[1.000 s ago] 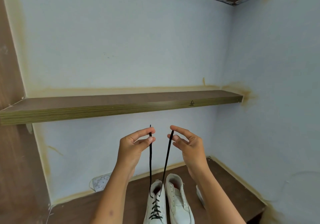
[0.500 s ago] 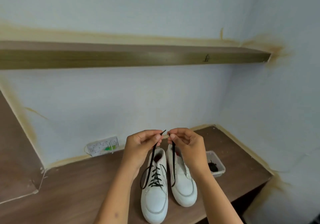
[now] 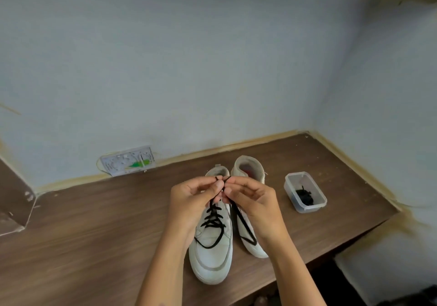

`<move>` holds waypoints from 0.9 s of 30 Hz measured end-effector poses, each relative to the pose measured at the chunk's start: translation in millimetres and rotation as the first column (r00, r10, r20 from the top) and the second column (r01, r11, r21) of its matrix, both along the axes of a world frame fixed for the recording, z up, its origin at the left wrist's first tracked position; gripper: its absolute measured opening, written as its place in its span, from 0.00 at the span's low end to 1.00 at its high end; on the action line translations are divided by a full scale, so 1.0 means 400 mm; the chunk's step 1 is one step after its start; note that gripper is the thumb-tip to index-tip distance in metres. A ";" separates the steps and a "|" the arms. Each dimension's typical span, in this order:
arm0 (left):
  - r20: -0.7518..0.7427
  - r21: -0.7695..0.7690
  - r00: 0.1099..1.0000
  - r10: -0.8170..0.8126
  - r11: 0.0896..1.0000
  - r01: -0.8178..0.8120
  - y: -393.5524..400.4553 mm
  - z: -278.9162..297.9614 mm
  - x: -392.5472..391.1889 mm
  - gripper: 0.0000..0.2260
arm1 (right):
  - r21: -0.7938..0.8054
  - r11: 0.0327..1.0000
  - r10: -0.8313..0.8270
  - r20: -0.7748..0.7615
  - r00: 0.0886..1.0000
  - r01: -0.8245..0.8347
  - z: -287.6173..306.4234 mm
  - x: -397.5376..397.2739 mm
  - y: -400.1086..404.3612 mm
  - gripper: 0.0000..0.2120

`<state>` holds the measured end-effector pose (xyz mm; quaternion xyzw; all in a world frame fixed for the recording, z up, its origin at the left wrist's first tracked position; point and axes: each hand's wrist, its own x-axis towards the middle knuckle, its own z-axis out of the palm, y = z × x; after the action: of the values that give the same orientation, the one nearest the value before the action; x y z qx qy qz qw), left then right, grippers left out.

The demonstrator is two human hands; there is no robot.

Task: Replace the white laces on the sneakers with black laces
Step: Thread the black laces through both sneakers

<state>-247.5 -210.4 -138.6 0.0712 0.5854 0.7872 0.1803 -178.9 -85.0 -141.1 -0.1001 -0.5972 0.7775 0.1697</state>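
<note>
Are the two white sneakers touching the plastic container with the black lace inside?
Apart. The head view shows bare wooden shelf between the right sneaker and the plastic container; the left sneaker lies farther away.

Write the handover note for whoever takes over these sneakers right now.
Left hand and right hand: each pinches one end of the black lace, held together above the left sneaker.
Done: that sneaker is laced in black.
Left: tie it off; the right sneaker shows no lacing of its own.
Another black lace sits in the plastic tub on the wooden shelf, right of the shoes.
</note>
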 end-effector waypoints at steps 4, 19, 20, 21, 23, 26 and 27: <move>-0.088 -0.066 0.996 0.020 0.997 -0.026 0.014 -0.022 -0.008 0.04 | -0.039 0.998 -0.056 0.002 0.998 0.056 -0.026 -0.014 -0.007 0.12; -0.318 -0.216 0.933 -0.169 0.971 0.103 -0.005 -0.056 -0.030 0.04 | -0.168 0.966 -0.211 -0.061 0.976 0.198 -0.082 -0.015 0.004 0.07; -0.325 -0.238 0.933 -0.156 0.968 0.079 -0.003 -0.061 -0.032 0.05 | -0.146 0.968 -0.215 -0.072 0.974 0.203 -0.085 -0.016 0.001 0.07; -0.328 -0.256 0.933 -0.147 0.965 0.062 -0.001 -0.063 -0.033 0.07 | -0.119 0.971 -0.216 -0.080 0.973 0.206 -0.089 -0.018 -0.003 0.08; -0.337 -0.277 0.930 -0.145 0.960 0.049 0.004 -0.066 -0.032 0.10 | -0.074 0.977 -0.207 -0.100 0.973 0.200 -0.094 -0.024 -0.010 0.08; -0.339 -0.283 0.926 -0.165 0.957 0.067 0.009 -0.071 -0.034 0.14 | 0.001 0.977 -0.211 -0.143 0.967 0.213 -0.093 -0.032 -0.012 0.08; -0.337 -0.269 0.927 -0.164 0.960 0.072 0.009 -0.071 -0.033 0.14 | 0.025 0.976 -0.209 -0.156 0.965 0.215 -0.093 -0.034 -0.010 0.08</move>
<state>-260.9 -206.9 -167.0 0.2243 0.6980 0.6682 0.1264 -192.5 -89.2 -178.5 -0.1001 -0.5844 0.7476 0.2992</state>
